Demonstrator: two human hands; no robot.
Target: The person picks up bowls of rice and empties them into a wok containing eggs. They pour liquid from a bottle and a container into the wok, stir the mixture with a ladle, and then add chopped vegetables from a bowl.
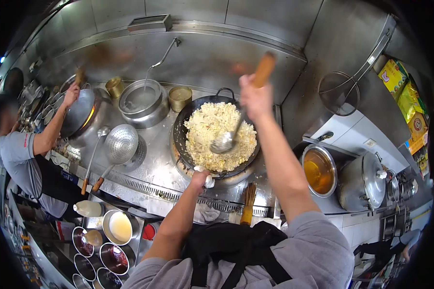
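Note:
A black wok (183, 126) full of pale fried rice (212, 126) sits on the steel range in front of me. My left hand (200, 179) grips the wok's near handle through a white cloth. My right hand (255, 96) is raised over the wok's far right rim, closed around the wooden handle of a metal ladle (225, 141). The ladle's bowl rests in the rice near the middle of the wok.
A co-worker (21, 159) at the left tilts another wok (79, 113). Between us stand a steel pot (143, 102), a perforated skimmer (121, 143) and two brass cans. Sauce bowls (113, 226) sit lower left. A pot of amber liquid (319, 170) and a lidded pot (364, 182) stand right.

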